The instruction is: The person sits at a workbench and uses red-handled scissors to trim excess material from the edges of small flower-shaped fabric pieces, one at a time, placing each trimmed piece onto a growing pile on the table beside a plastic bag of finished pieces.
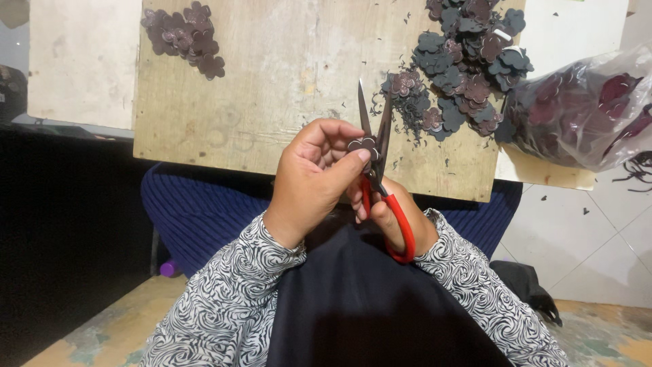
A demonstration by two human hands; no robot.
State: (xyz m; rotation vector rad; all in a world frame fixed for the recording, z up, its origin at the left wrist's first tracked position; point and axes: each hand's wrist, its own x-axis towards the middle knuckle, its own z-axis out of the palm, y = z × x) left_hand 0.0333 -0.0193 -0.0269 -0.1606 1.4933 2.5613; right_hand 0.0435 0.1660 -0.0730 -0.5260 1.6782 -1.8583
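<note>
Head view, looking down past patterned black-and-white sleeves and a dark lap. Left hand raised in front of the chest, thumb and fingers pinched around a small dark flower-shaped cutout, held just above the near edge of the wooden board. Right hand mostly hidden behind the left, fingers wrapped through the red handles of a pair of scissors. Blades pointing up and slightly parted, with the cutout sitting right at their base, touching the metal. On the board, serving as a tabletop, a small cluster of brownish flower cutouts near the far left corner, well apart from the hands. Toward the far right, a bigger loose heap of dark flower cutouts, with tiny dark trimmings scattered between the heap and the scissor tips. Beside the board on the right, a clear plastic bag stuffed with dark reddish pieces, resting over the board's edge. Beneath the board, a blue ribbed cloth; off to the right, white floor tiles.
</note>
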